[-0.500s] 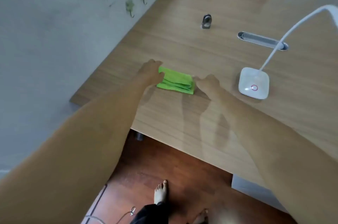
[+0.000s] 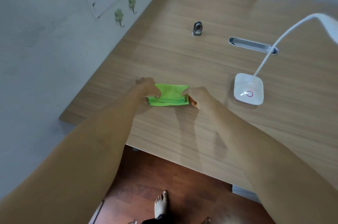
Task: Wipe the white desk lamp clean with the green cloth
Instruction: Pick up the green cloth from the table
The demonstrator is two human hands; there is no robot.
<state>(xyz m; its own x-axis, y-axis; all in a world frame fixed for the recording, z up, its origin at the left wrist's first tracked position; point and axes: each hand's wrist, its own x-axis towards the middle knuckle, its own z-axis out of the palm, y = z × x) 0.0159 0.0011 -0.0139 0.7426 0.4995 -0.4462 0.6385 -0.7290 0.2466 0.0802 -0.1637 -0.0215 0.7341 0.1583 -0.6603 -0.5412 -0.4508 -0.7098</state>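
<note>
A folded green cloth point(image 2: 169, 95) lies flat on the wooden desk point(image 2: 182, 55). My left hand point(image 2: 148, 86) pinches its left edge and my right hand point(image 2: 198, 96) pinches its right edge. The white desk lamp stands to the right: its square base point(image 2: 248, 88) with a red ring button rests on the desk, and its thin bent neck point(image 2: 274, 44) rises up and right toward the head, which is cut off at the frame's edge. The lamp is about a hand's width from my right hand.
A small grey metal ring-shaped object point(image 2: 197, 28) stands further back on the desk. A grey oval cable slot point(image 2: 253, 45) is set in the desktop behind the lamp. A white wall with two hooks point(image 2: 118, 16) runs along the left. My bare feet show on the wood floor below.
Both hands have closed their fingers on the cloth's two ends; before, they rested at its sides. The cloth looks straightened out between them.
</note>
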